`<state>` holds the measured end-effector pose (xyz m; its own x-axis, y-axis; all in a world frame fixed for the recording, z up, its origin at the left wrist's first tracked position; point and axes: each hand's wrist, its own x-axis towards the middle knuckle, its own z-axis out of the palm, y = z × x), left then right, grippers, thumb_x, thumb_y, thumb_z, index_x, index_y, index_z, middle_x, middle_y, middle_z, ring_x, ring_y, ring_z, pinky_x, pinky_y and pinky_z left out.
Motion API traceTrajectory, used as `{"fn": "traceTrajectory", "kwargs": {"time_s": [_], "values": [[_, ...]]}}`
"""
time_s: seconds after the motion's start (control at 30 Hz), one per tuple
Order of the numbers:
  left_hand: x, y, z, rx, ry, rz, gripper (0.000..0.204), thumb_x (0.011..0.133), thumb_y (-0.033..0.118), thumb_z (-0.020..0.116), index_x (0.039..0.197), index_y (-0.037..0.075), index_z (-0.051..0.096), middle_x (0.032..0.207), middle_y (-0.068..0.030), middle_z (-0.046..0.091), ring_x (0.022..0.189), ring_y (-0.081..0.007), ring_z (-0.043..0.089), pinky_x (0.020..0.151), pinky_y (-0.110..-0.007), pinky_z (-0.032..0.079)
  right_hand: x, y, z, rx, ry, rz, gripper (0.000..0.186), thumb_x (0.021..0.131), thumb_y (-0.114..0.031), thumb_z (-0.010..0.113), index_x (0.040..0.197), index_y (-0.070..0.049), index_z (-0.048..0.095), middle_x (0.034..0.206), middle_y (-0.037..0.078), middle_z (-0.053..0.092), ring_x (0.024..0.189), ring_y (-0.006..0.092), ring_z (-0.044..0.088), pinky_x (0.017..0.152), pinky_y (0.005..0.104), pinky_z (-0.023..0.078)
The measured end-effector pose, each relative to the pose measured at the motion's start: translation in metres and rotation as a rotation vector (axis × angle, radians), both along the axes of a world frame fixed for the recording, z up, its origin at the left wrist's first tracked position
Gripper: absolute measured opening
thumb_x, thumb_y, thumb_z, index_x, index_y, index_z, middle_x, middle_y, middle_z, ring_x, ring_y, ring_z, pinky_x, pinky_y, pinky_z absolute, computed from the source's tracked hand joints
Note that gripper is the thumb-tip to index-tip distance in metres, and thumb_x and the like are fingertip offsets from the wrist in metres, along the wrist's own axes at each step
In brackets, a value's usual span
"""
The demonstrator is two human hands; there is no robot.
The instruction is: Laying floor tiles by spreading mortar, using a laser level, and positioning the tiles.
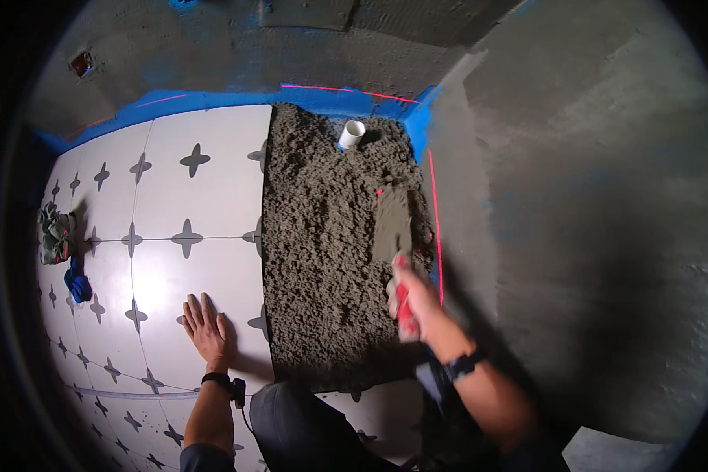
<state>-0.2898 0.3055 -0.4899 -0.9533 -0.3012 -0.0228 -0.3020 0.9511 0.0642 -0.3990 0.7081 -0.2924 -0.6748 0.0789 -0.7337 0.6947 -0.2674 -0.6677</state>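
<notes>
My right hand (411, 303) grips the red handle of a trowel (392, 228), whose mortar-smeared blade lies on the rough grey mortar bed (322, 252) near its right edge. My left hand (207, 326) rests flat, fingers spread, on a white floor tile with dark star marks (189, 189), just left of the mortar. A white pipe stub (352, 134) sticks up from the mortar at the far end.
A grey rendered wall (574, 197) rises on the right, with blue coating (236, 100) along the floor's far edge and red laser lines (436, 228) across it. A bunched cloth (57, 232) and a blue object (77, 282) lie on the tiles at left. My knee (291, 417) is at the bottom.
</notes>
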Motion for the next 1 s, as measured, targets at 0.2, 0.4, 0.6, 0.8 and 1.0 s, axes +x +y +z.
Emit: {"fn": "traceTrajectory", "kwargs": {"time_s": [0.2,0.4,0.6,0.8,1.0], "values": [[0.001,-0.002,0.0,-0.028,0.0,0.001,0.06,0.099,0.036,0.043,0.155,0.019,0.03,0.162,-0.0117,0.021,0.149,-0.0311,0.018,0.121,-0.047,0.012,-0.028,0.002,0.081,0.043,0.173,0.172,0.027,0.093,-0.046,0.062,0.093,-0.021,0.054,0.066,-0.001,0.054,0.046,0.0122,0.05,0.04,0.0288,0.04],[0.005,-0.001,0.002,0.005,0.005,0.018,0.059,0.099,0.037,0.043,0.155,0.02,0.03,0.162,-0.0114,0.023,0.149,-0.0304,0.02,0.121,-0.046,0.012,-0.171,0.015,0.156,0.066,0.329,0.272,0.024,0.097,-0.033,0.057,0.087,-0.013,0.05,0.071,0.004,0.06,0.056,0.0135,0.056,0.047,0.0286,0.048],[0.004,-0.001,0.002,-0.029,0.026,0.015,0.06,0.098,0.037,0.043,0.155,0.021,0.03,0.161,-0.0093,0.024,0.149,-0.0292,0.02,0.121,-0.047,0.013,-0.021,0.018,0.089,0.152,0.174,0.165,0.032,0.092,-0.05,0.064,0.087,-0.022,0.049,0.064,-0.006,0.048,0.05,0.009,0.047,0.043,0.0254,0.038],[0.004,0.0,0.0,-0.024,0.036,0.019,0.06,0.098,0.036,0.044,0.155,0.021,0.03,0.161,-0.0099,0.024,0.149,-0.0297,0.021,0.121,-0.047,0.013,0.164,0.014,0.026,0.075,-0.256,0.032,0.029,0.094,-0.048,0.061,0.1,-0.021,0.051,0.065,0.0,0.053,0.045,0.0144,0.05,0.04,0.0312,0.041],[0.003,0.0,0.002,-0.011,0.044,0.012,0.06,0.097,0.035,0.044,0.153,0.019,0.033,0.161,-0.0109,0.026,0.148,-0.0313,0.022,0.121,-0.047,0.013,0.105,0.037,-0.021,0.217,-0.194,0.069,0.023,0.096,-0.04,0.059,0.101,-0.019,0.05,0.064,0.0,0.053,0.045,0.0146,0.052,0.04,0.0307,0.043]]}}
